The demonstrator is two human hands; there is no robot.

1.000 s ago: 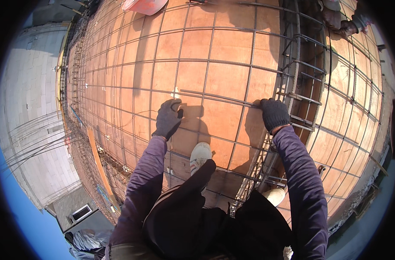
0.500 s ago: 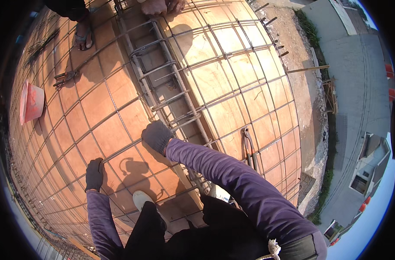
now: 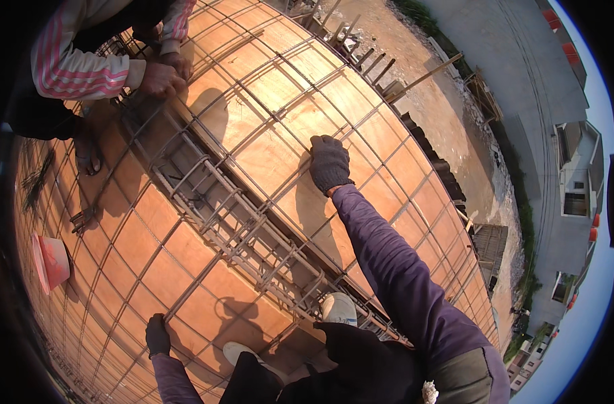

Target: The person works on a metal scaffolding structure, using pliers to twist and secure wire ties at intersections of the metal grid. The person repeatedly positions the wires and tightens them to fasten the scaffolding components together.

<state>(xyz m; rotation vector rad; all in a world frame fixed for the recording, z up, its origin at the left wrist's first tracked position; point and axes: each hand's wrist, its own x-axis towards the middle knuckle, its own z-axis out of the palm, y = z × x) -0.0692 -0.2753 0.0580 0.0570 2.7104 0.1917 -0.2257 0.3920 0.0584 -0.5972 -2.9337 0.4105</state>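
My left hand (image 3: 157,335), in a dark knit glove, is closed round a thin steel reinforcing bar (image 3: 193,286) at the lower left. Across the beam cage, my right hand (image 3: 330,163), in a matching glove, is closed on a bar of the mesh; its fingers hide the grip. The two grips look to lie along one line of bar, which crosses the cage. Between my hands runs the beam cage (image 3: 253,229) of long bars and stirrups, sunk in a trench between plywood panels (image 3: 186,276).
A co-worker's hands (image 3: 162,79) work at the cage's far end. A pink bucket (image 3: 52,262), a pincer-like tool (image 3: 82,218) and a dark wire bundle (image 3: 38,178) lie on the left. My shoes (image 3: 338,310) stand by the trench. The deck edge drops off right, past timber posts (image 3: 381,70).
My right hand has moved from left of the cage to the mesh on its right. The view has turned, bringing more of the co-worker in. My left hand stays on a bar.
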